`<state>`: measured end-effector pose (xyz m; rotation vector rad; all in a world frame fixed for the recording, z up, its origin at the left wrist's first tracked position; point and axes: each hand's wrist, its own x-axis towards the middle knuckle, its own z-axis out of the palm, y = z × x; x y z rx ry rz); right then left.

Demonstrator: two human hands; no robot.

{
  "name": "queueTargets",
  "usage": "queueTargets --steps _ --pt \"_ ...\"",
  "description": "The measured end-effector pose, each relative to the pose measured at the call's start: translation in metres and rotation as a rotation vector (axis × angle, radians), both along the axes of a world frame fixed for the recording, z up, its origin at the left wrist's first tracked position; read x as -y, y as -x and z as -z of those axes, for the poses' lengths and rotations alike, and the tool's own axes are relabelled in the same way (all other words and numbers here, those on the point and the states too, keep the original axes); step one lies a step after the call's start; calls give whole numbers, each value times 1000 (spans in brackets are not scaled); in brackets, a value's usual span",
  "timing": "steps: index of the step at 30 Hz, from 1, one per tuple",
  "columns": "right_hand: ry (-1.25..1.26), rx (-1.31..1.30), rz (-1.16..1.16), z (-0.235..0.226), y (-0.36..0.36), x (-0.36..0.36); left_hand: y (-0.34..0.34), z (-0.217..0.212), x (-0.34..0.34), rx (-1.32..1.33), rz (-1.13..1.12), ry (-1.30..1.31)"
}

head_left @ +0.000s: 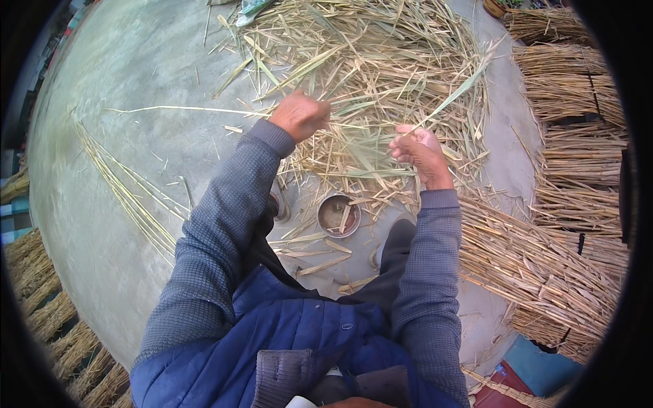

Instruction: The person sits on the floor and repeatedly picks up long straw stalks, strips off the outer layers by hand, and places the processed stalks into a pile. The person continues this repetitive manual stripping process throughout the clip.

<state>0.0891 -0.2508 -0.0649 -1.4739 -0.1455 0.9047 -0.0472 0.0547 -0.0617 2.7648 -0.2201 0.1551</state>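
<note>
My left hand is closed around a thin pale reed stalk, whose long end reaches out to the left above the floor. Over the near side of a big heap of dry leaves and husks, my right hand pinches a long green reed leaf that points up and to the right. The two hands are apart. Motion blurs the strands between them, so I cannot tell whether the leaf is still joined to the stalk. Several slender bare stalks lie fanned out on the floor at the left.
Between my feet stands a small round metal bowl with leaf scraps in it. A thick sheaf of reeds lies beside my right arm. Tied reed bundles line the right edge, and more bundles sit at the lower left.
</note>
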Motion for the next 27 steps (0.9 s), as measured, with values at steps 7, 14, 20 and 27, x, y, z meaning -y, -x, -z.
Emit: queueTargets --steps 7,14,20,27 --pt "-58 174 541 21 -31 14 52 -2 -55 -11 -183 -274" --pt "147 343 110 26 5 -4 180 20 -117 -277 -294 -515" --pt "272 393 -27 24 19 2 366 83 -183 -828 -420 -592" --pt "365 468 -114 19 19 18 540 140 -192 -1305 -481 -497"
